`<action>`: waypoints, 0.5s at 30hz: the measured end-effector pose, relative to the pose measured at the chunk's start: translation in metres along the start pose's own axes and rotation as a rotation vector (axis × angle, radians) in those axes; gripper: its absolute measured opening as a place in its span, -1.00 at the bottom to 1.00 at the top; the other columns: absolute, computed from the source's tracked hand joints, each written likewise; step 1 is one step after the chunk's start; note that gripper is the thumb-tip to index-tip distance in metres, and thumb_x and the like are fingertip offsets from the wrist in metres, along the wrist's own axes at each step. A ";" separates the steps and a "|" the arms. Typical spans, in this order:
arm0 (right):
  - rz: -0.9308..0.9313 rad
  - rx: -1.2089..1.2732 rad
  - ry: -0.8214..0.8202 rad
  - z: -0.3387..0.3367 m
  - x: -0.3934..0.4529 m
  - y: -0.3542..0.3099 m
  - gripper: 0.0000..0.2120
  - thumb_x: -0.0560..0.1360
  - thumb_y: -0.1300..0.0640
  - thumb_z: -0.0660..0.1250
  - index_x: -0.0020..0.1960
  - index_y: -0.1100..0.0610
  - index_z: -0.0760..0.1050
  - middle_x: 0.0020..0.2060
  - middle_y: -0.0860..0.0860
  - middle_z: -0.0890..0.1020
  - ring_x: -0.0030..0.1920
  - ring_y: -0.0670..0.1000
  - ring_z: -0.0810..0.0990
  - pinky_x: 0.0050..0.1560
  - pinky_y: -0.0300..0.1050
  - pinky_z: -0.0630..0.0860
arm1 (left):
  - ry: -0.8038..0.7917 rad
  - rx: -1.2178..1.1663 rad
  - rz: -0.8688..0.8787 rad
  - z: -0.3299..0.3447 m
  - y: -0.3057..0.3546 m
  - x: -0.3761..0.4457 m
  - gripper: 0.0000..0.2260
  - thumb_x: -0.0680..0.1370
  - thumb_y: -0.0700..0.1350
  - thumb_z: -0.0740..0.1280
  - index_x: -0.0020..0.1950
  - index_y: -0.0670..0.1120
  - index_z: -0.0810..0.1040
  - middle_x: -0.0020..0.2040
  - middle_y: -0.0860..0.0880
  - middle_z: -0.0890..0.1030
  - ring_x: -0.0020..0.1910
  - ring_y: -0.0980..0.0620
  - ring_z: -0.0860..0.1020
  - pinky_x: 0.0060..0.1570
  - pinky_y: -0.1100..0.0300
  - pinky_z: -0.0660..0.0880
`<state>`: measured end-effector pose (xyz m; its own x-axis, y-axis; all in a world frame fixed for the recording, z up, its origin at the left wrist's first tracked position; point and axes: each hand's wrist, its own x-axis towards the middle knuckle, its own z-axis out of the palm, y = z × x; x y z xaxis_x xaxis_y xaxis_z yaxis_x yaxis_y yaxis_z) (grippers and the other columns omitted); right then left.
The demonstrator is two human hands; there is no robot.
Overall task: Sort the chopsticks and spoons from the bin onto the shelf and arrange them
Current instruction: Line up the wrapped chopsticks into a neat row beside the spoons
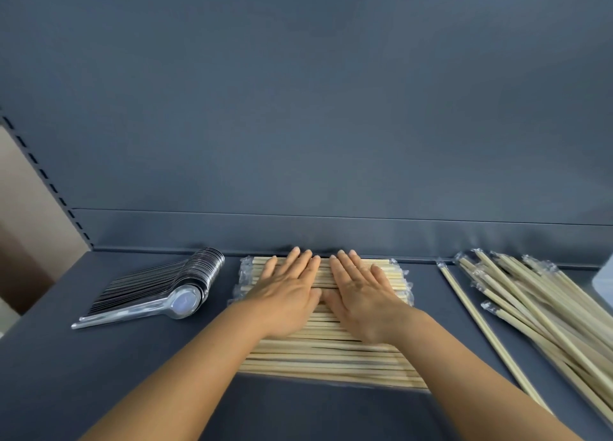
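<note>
Both hands are laid flat, palms down, on the neat row of wrapped chopsticks (pixel 328 351) in the middle of the shelf (pixel 132 391). The left hand (pixel 288 291) and the right hand (pixel 361 294) lie side by side with thumbs nearly touching and fingers straight and slightly spread, nothing gripped. The flat palms seem meant to press and level the pairs, so that they are kept parallel and squared against the back edge of the shelf, where the fingertips reach.

The row is set crosswise, each pair running left to right — the clear wrapper ends are seen bunched at both sides.

Toward the left edge of the shelf the spoons (pixel 159 291) are nested into one stack lying on its side, the handles fanned to the left; this kind has apparently been dealt with and is kept apart from the wood.

Near the right edge a loose heap of chopsticks (pixel 530 308) is left at an angle, unaligned — probably the stock yet to be added to the row. The bin is not in view.
</note>
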<state>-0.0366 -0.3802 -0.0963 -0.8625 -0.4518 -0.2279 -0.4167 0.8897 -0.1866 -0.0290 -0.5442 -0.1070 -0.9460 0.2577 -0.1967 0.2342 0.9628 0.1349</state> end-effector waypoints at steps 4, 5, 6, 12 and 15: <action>0.008 -0.006 -0.033 0.004 -0.005 -0.004 -0.38 0.62 -0.16 -0.17 0.54 0.11 -0.31 0.52 0.01 -0.30 0.49 -0.01 -0.38 0.49 0.00 -0.31 | -0.025 -0.003 0.001 0.001 0.001 -0.001 -0.48 0.66 0.03 -0.13 0.56 -0.08 -0.25 0.56 0.00 -0.28 0.51 0.08 -0.32 0.48 0.01 -0.28; 0.012 -0.005 -0.031 0.005 -0.005 -0.005 -0.38 0.62 -0.16 -0.18 0.54 0.11 -0.31 0.52 0.02 -0.30 0.49 -0.01 -0.39 0.48 0.00 -0.31 | -0.029 -0.007 0.008 0.001 0.001 -0.002 -0.48 0.66 0.02 -0.13 0.56 -0.08 -0.26 0.55 0.01 -0.28 0.50 0.09 -0.33 0.48 0.01 -0.28; 0.015 -0.006 -0.031 0.005 -0.005 -0.005 -0.38 0.62 -0.16 -0.18 0.54 0.11 -0.31 0.52 0.02 -0.30 0.49 -0.01 -0.39 0.48 0.00 -0.31 | -0.032 -0.010 0.015 0.001 0.001 -0.003 -0.48 0.66 0.01 -0.14 0.56 -0.07 -0.26 0.55 0.01 -0.29 0.50 0.10 -0.33 0.48 0.00 -0.27; 0.033 -0.002 -0.021 0.004 -0.005 -0.009 -0.39 0.63 -0.14 -0.18 0.54 0.13 -0.29 0.52 0.03 -0.27 0.50 0.00 -0.36 0.48 0.02 -0.30 | -0.032 0.036 0.008 -0.004 0.004 -0.007 -0.48 0.66 0.03 -0.14 0.56 -0.08 -0.24 0.56 0.00 -0.26 0.51 0.08 -0.30 0.49 0.01 -0.26; 0.027 0.025 0.083 -0.003 -0.010 -0.007 -0.43 0.64 -0.08 -0.14 0.55 0.13 -0.21 0.54 0.02 -0.19 0.52 0.00 -0.28 0.49 0.01 -0.25 | 0.046 0.065 0.002 -0.012 0.015 -0.013 -0.49 0.67 0.04 -0.11 0.57 -0.09 -0.19 0.57 -0.01 -0.21 0.53 0.06 -0.25 0.49 0.05 -0.24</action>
<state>-0.0259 -0.3814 -0.0902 -0.8945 -0.4200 -0.1530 -0.3869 0.8989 -0.2055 -0.0159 -0.5341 -0.0909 -0.9546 0.2566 -0.1511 0.2484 0.9660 0.0712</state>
